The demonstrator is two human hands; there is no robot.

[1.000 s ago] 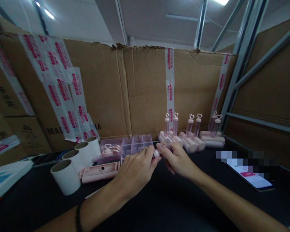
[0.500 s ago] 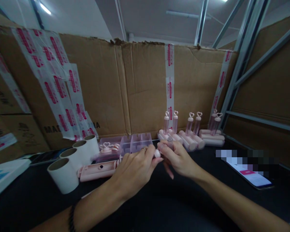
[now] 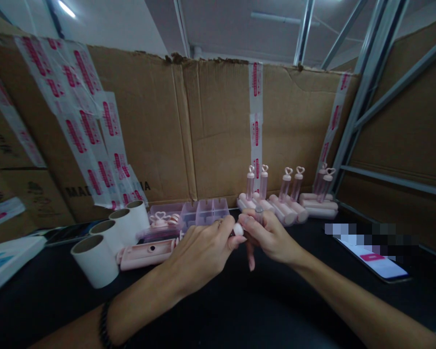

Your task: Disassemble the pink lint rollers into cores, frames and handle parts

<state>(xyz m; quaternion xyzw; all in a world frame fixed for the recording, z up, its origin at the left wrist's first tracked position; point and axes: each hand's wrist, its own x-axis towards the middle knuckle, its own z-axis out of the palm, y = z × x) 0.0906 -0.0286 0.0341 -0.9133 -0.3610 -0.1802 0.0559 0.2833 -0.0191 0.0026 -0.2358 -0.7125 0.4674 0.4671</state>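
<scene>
I view the station through the head camera and take the divided tray (image 3: 205, 213) as landmark. Nearest, well short of the tray, a dark beaded bracelet (image 3: 103, 325) circles the left wrist above the black table (image 3: 247, 310). The left hand (image 3: 199, 249) extends in front of the tray; its thumb and fingers are closed on a small pale piece (image 3: 239, 229), located just right of the tray and in front of it. The rounded end of this piece faces the camera; its long axis is hidden by the fingers. The right hand (image 3: 276, 237), to the right of the tray, is closed around a clear tube (image 3: 258, 211). The tube's visible end points upward above the fist, with its long axis near upright there; the lower part is covered. I cannot tell whether piece and tube touch.

Far to the right of the tray lies a phone (image 3: 381, 264), screen up. To the left stand white hollow cylinders (image 3: 98, 266) in a row. A pink housing (image 3: 148, 254) lies before the tray, lengthwise from left to right. Heart-ring parts (image 3: 160, 219) occupy the tray's left compartment. Right of the tray, pink units (image 3: 290, 211) carry upright heart-topped tubes (image 3: 286, 191). Behind the tray rises a taped cardboard wall (image 3: 221, 131).
</scene>
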